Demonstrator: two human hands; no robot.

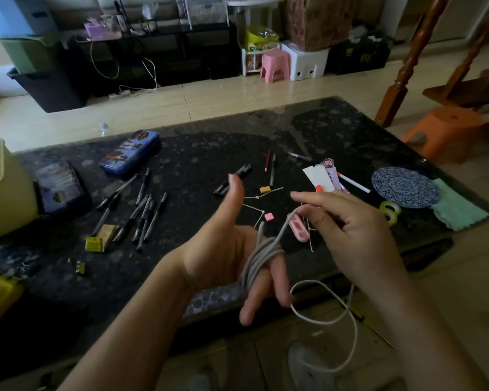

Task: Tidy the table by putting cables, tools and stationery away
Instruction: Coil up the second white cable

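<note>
Looking down through the head camera, I take the pink eraser [269, 217] on the dark table [209, 153] as my mark. Far left of it a cream bin [3, 190] stands at the table's edge. Up and to the left of it lies a blue pencil case [130, 152]. A scatter of black pens [141, 213] lies to its left, with a small yellow box [99, 238] just beside their lower ends. Below the eraser and slightly left, the left hand [218, 249] has its thumb raised and its fingers [280, 280] straight, close together and pointing down. The white cable [261, 258] is wound in several turns around them. From that coil one strand rises to the right of the eraser, where the right hand [347, 230] pinches it between thumb and curled fingers. The loose end hangs in a loop below the table's near edge. Further right of the eraser lie paper strips [319, 179], a blue patterned coaster [404, 187], tape rolls [390, 211] and a green cloth [458, 213].
</note>
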